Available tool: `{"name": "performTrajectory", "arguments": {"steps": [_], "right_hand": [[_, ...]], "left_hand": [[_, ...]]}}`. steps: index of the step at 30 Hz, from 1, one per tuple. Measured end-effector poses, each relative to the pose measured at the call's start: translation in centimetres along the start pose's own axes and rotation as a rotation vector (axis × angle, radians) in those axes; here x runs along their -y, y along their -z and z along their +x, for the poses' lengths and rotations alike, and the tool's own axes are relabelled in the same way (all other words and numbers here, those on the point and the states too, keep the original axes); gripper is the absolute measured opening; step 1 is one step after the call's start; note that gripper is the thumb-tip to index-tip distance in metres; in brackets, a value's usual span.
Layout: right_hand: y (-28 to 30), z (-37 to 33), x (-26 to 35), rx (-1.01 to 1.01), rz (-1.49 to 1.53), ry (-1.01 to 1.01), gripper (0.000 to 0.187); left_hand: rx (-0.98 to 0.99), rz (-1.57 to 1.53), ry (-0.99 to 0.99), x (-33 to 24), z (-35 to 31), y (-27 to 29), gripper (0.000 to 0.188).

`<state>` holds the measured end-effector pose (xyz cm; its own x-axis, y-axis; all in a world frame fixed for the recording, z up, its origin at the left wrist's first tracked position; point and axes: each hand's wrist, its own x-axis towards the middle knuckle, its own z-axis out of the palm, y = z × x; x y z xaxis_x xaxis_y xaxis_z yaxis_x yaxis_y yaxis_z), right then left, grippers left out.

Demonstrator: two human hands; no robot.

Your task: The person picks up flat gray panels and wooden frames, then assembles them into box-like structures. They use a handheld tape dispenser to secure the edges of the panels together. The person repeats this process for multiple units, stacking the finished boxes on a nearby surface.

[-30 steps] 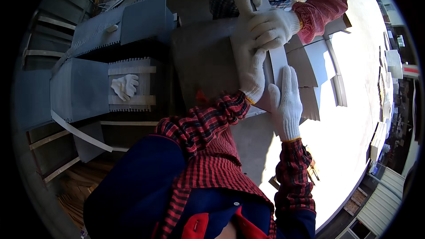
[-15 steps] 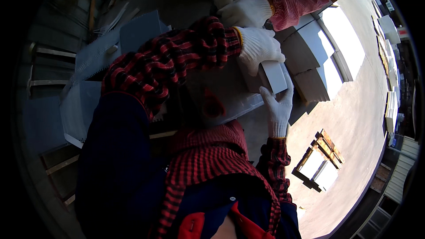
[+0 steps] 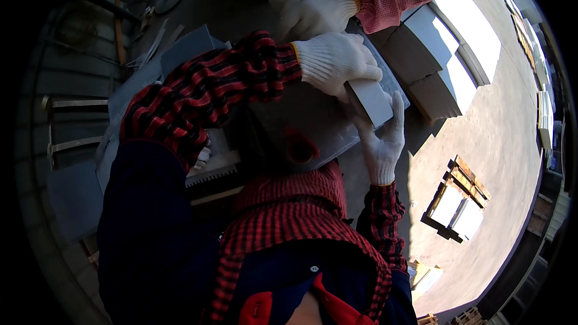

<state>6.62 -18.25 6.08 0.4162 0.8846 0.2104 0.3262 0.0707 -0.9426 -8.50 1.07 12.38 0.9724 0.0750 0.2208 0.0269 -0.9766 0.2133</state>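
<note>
Block [image 3: 372,106], pale grey and flat-faced, lies between your two gloved hands near the right edge of the bench [image 3: 340,143]; whether it rests on the surface there cannot be told. Your left hand [image 3: 337,63] reaches across with its fingers curled down over the block's far end, grasping it, while your right hand [image 3: 383,144] stands at the near end, thumb and fingers straight and spread about it — how hard they press, if at all, cannot be seen. To hold it well, keep the left grip square over the end, bring the right palm in level against the other, and mind the thumb at the corner. Leave room, too, for the co-worker's hands [image 3: 325,11], which are close by your left glove toward the far edge. The bench looks smooth and glossy, so the block may slide easily; a red ring-shaped thing [image 3: 295,137] lies toward the near edge. Beyond the right edge are stacked pale panels [image 3: 415,54], and past them the sunlit floor [image 3: 475,150] carries a loaded pallet [image 3: 457,204] — bright glare against your shaded work.
</note>
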Motion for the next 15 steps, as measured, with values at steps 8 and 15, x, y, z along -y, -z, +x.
{"name": "performTrajectory", "arguments": {"steps": [8,15], "right_hand": [[1.1,0.7,0.3,0.114,-0.266,0.271,0.069],[0.9,0.5,1.5,0.060,-0.079,-0.014,0.067]], "left_hand": [[-0.047,0.015,-0.013,0.0,-0.2,0.2,0.056],[-0.129,-0.021,-0.041,0.3,0.0,-0.5,0.061]]}}
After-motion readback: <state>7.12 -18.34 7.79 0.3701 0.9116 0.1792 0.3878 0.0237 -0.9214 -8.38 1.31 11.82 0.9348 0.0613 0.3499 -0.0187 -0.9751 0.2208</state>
